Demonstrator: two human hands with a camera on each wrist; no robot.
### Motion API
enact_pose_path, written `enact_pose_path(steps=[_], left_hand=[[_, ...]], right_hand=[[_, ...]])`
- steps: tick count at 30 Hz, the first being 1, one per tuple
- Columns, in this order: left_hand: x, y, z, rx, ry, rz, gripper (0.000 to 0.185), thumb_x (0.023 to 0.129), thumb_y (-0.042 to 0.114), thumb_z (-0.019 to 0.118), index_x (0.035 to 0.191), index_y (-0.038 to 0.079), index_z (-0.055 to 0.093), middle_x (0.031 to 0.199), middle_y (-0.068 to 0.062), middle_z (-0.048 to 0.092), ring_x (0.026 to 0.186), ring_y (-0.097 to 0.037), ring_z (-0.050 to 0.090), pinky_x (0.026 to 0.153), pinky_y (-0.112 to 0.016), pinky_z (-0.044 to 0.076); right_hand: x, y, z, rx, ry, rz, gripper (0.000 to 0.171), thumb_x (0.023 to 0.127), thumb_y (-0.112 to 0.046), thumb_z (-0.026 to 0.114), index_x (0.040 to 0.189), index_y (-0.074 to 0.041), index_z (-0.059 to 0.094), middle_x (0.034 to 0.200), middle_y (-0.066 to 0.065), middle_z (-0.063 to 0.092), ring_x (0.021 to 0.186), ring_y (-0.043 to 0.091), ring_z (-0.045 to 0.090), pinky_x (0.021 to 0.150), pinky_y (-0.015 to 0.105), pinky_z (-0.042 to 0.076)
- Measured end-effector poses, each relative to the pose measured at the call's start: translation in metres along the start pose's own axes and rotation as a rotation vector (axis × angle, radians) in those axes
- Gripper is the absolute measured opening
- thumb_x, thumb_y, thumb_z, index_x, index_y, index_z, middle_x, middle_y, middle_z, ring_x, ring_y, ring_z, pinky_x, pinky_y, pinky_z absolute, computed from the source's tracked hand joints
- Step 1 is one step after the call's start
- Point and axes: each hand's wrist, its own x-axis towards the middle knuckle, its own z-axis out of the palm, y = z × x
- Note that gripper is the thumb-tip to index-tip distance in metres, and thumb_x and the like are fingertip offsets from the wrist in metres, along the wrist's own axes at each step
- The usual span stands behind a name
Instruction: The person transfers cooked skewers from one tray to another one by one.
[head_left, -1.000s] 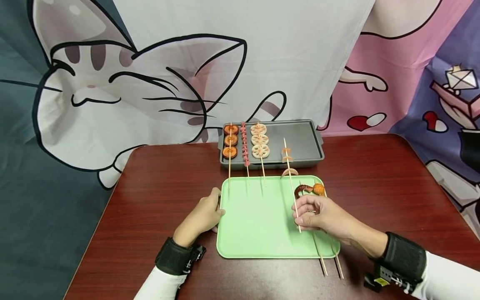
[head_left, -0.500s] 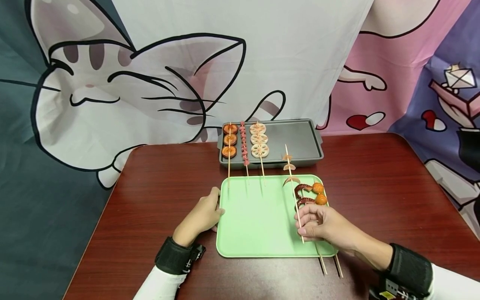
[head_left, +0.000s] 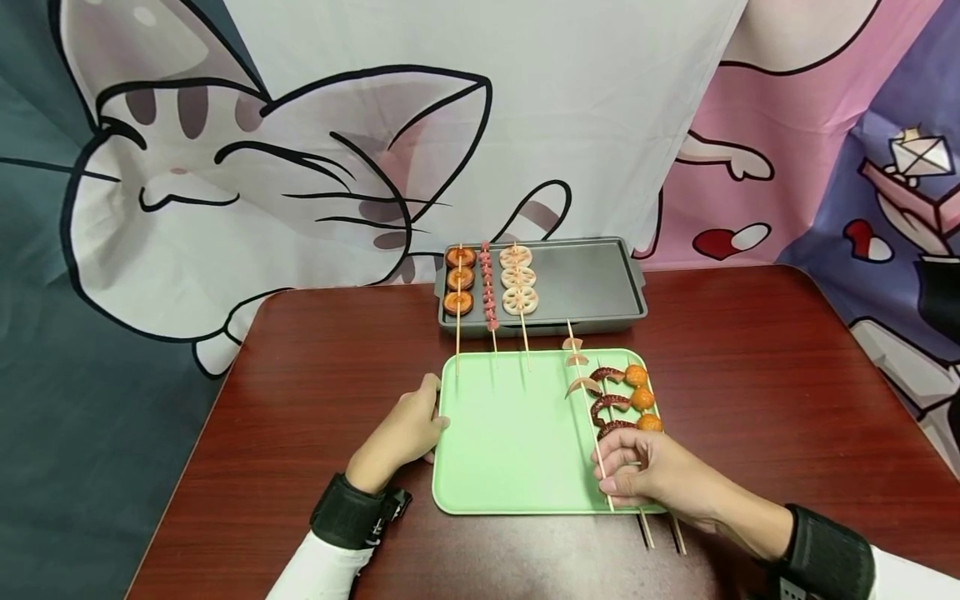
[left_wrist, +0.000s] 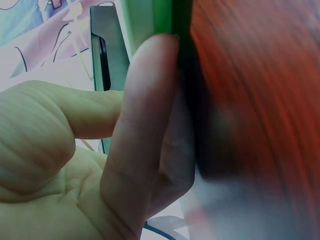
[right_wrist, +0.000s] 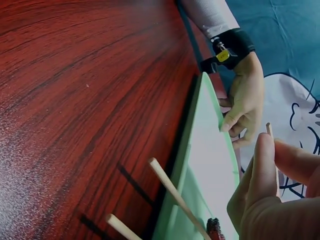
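Note:
My right hand (head_left: 652, 475) pinches the lower end of a wooden skewer threaded with pale, thin curved slices (head_left: 577, 360). Its stick slants over the right part of the green tray (head_left: 517, 450), and the tip points at the grey pan. Beneath that hand lie a skewer of dark red curled tentacle pieces (head_left: 609, 403) and a skewer of orange balls (head_left: 641, 398), both partly covered. At the tray's left rim, my left hand (head_left: 401, 429) grips the edge, thumb over the top. The left wrist view shows its fingers (left_wrist: 145, 100) against the green side.
Behind the tray stands a grey rectangular pan (head_left: 585, 275). Across its left half lie skewers of round brown slices (head_left: 460, 279), small pink pieces (head_left: 488, 287) and lotus root slices (head_left: 519, 279), sticks reaching over the tray's far edge. The reddish-brown table (head_left: 315, 358) borders a printed cloth (head_left: 600, 100).
My right hand has drawn the skewer of pale slices back toward the front, off the pan and over the tray. More tentacle pieces and orange balls now show. The left hand stays still.

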Motion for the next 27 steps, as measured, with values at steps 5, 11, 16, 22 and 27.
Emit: enact_pose_path(steps=[5,11,16,22,27], left_hand=[[0.000,0.001,0.000,0.007,0.009,0.004,0.036,0.102,0.001,0.061,0.134,0.001,0.044,0.082,-0.014,0.054,0.050,-0.023,0.061,0.043,-0.033,0.057],[0.000,0.002,0.000,0.004,0.008,0.007,0.035,0.102,0.001,0.061,0.133,0.001,0.044,0.081,-0.014,0.054,0.049,-0.023,0.061,0.043,-0.034,0.057],[0.000,0.001,0.000,0.004,-0.003,-0.002,0.036,0.102,0.002,0.061,0.134,0.002,0.044,0.082,-0.014,0.054,0.051,-0.023,0.061,0.044,-0.033,0.057],[0.000,0.001,0.000,-0.003,-0.012,-0.006,0.037,0.102,0.002,0.061,0.135,0.002,0.043,0.082,-0.015,0.055,0.052,-0.023,0.061,0.045,-0.033,0.057],[0.000,0.001,0.000,-0.007,-0.015,-0.006,0.037,0.102,0.001,0.061,0.134,0.002,0.043,0.083,-0.015,0.055,0.054,-0.023,0.062,0.046,-0.033,0.058]], right_hand=[[-0.003,0.000,0.002,0.008,-0.017,0.012,0.033,0.091,0.000,0.075,0.115,0.012,0.055,0.098,0.006,0.066,0.085,0.013,0.072,0.079,0.030,0.065],[-0.006,0.006,0.007,-0.004,-0.039,0.002,0.032,0.091,0.002,0.073,0.113,0.015,0.054,0.094,0.005,0.066,0.086,0.013,0.072,0.078,0.030,0.065],[-0.007,0.012,0.008,0.010,-0.052,0.010,0.027,0.092,0.002,0.073,0.111,0.012,0.057,0.093,0.005,0.066,0.085,0.012,0.071,0.077,0.028,0.065],[-0.008,0.016,0.008,0.002,-0.046,0.016,0.029,0.091,0.002,0.074,0.110,0.014,0.056,0.091,0.005,0.066,0.083,0.012,0.071,0.076,0.027,0.065],[-0.008,0.018,0.007,-0.040,-0.036,0.005,0.035,0.091,0.001,0.075,0.112,0.019,0.053,0.089,0.005,0.067,0.081,0.011,0.071,0.075,0.027,0.065]])
